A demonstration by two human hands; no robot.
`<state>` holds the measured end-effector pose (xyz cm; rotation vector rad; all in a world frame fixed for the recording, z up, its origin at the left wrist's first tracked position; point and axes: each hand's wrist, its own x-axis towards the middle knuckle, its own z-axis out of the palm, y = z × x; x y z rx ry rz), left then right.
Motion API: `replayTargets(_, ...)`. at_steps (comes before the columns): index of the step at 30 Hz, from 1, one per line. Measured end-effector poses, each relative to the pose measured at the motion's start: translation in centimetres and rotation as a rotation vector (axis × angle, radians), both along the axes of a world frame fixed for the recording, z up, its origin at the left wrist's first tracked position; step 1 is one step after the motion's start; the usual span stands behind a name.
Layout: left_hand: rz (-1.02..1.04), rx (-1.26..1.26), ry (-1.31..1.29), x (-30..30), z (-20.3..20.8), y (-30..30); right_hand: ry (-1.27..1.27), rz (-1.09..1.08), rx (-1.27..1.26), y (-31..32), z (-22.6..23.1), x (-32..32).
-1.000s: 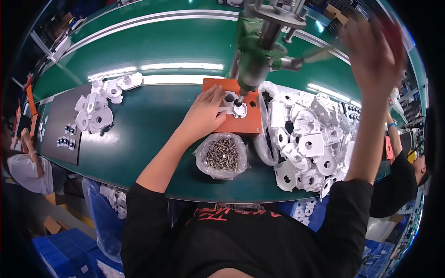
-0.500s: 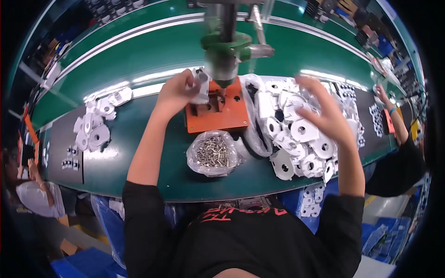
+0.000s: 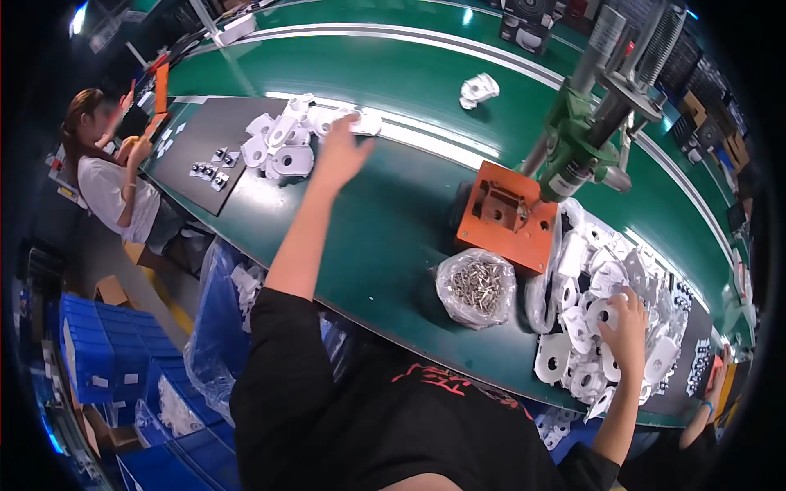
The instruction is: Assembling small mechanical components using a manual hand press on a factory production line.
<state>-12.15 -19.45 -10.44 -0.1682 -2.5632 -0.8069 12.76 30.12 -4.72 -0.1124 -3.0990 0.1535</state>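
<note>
On the green counter (image 3: pixel 393 213) we find our left hand (image 3: pixel 340 151) laying a white part (image 3: pixel 364 124), fingers loosely on it, onto the finished pile (image 3: pixel 282 147), our right hand (image 3: pixel 626 323) spread over the larger unworked heap (image 3: pixel 589 319), the orange press block (image 3: pixel 503 217) empty.

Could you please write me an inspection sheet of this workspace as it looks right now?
Surface: green conveyor belt, with a black mat at its left.
Job's things: white plastic parts in a left pile and a right pile; orange fixture under a green press.
Clutter: clear bag of screws; one stray white part up the belt.
Grippers: left hand at the left pile, touching a white part; right hand on the right pile.
Cables: nothing seen.
Surroundings: blue crates; a co-worker at left.
</note>
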Motion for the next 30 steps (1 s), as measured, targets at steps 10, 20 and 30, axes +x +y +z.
replayTargets(10,0.643,-0.296,-0.201,1.6,-5.2,-12.9,0.097,-0.042,-0.129,0.6,-0.7,-0.6)
replayTargets(20,-0.268,1.085,-0.251,8.7,3.8,-0.2,0.349,-0.145,-0.607,2.7,-0.6,2.9)
replayTargets(30,-0.913,1.579,-1.24,16.6,5.0,17.8,0.595,0.62,-0.937,-13.0,0.0,-1.8)
